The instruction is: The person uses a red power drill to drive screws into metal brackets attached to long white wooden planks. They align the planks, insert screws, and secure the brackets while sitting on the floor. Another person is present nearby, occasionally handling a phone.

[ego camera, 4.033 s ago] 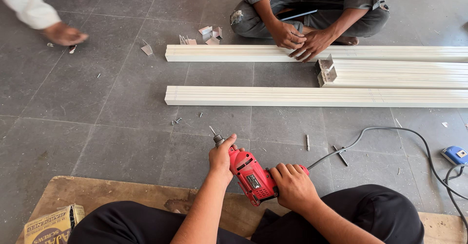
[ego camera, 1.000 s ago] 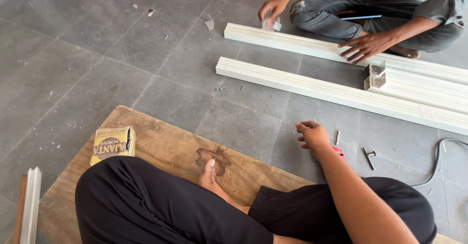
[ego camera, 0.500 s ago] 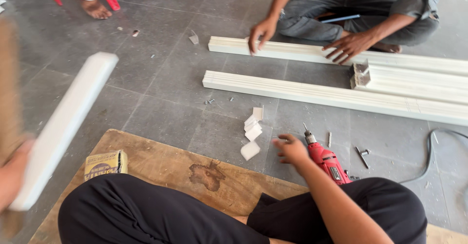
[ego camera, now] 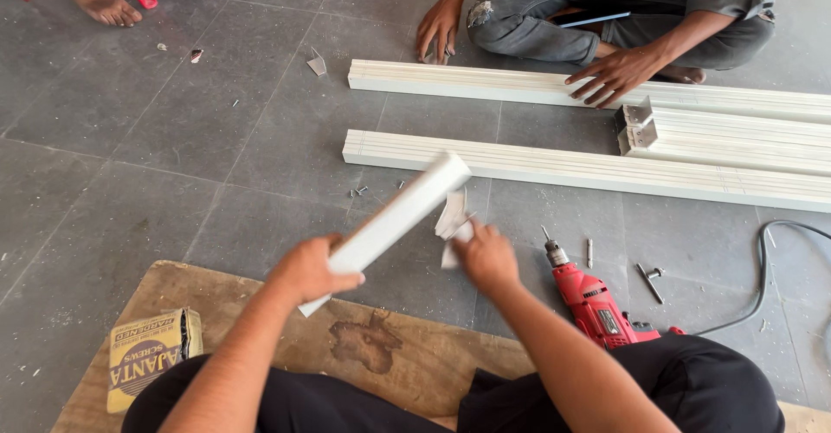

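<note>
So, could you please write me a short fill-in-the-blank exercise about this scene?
1. The left hand grips a short ____ profile piece.
2. The drill lying on the floor by the right hand is ____.
3. The small carton rests on a ____ board.

Missing words: white; red; wooden

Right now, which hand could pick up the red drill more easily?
The right hand, probably: it is beside the red drill and holds only small white pieces, while the left hand grips the white bar.

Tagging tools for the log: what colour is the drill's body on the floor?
Red, with a black grip and a metal chuck; the drill lies beside the right hand, in the head view.
</note>
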